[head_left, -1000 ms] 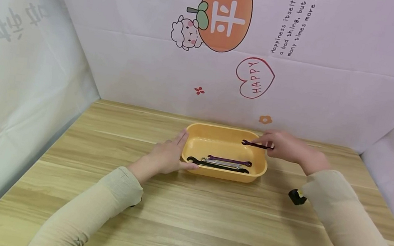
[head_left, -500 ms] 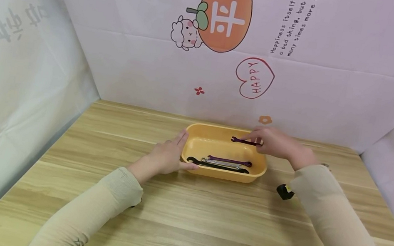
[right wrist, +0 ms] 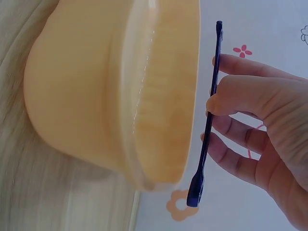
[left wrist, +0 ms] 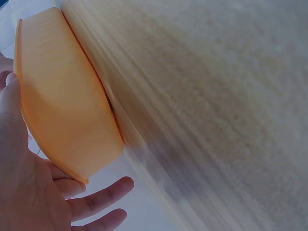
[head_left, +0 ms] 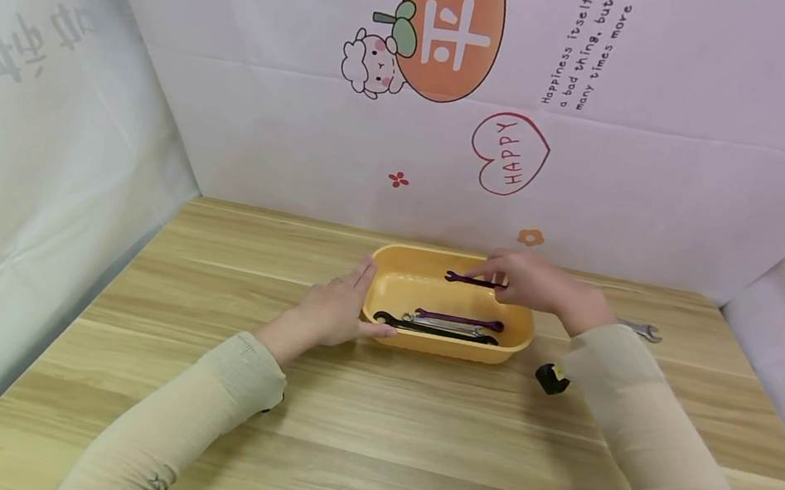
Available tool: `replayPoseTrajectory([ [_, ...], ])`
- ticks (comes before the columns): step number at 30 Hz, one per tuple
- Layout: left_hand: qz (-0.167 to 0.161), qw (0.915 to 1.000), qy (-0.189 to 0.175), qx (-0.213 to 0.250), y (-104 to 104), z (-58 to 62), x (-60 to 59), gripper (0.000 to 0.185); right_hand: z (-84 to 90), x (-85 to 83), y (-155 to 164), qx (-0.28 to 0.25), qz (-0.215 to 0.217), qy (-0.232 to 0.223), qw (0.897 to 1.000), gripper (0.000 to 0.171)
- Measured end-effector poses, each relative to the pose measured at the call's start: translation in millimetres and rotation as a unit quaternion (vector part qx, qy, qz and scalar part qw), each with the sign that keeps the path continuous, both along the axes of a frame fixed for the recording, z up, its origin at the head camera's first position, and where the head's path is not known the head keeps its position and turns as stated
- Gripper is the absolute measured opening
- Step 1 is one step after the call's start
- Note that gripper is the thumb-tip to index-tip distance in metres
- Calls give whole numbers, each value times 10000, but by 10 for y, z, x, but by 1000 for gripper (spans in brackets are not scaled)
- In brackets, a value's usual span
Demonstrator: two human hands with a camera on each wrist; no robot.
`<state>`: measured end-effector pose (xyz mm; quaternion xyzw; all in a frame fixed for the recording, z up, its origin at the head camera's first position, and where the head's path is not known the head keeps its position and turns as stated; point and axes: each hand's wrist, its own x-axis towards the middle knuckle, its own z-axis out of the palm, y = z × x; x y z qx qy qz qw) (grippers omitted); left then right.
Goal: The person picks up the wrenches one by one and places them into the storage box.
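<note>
An orange oval tub (head_left: 391, 257) (left wrist: 57, 96) (right wrist: 96, 86) stands on the wooden table. Inside lie a purple wrench (head_left: 459, 320), a silver wrench (head_left: 443, 326) and a black wrench (head_left: 436, 332). My right hand (head_left: 533, 283) (right wrist: 262, 108) pinches a small purple wrench (head_left: 466, 279) (right wrist: 209, 113) level above the tub's far right part. My left hand (head_left: 334, 308) (left wrist: 29, 183) rests with straight fingers against the tub's left wall, thumb along its front.
A silver wrench (head_left: 640, 329) lies on the table to the right of the tub, partly behind my right arm. A black wrist-camera unit (head_left: 550, 378) hangs under my right forearm. Printed cloth walls close in the back and both sides.
My right hand has carried the small purple wrench leftward, from over the tub's right rim to above its inside. The left hand and the tub have stayed put.
</note>
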<state>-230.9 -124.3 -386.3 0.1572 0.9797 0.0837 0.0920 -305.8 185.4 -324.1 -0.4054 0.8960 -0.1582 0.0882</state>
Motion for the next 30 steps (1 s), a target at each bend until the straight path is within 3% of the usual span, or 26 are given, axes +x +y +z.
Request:
replayPoseTrajectory([
  [11,8,10000,15,-35,2,10,6,120,-26,18,-166,-55,77,25,10000,50],
  [30,-9,10000,21,-68,-2,-3,-16,121,-292,-72,-428,62,187,17,9998,49],
])
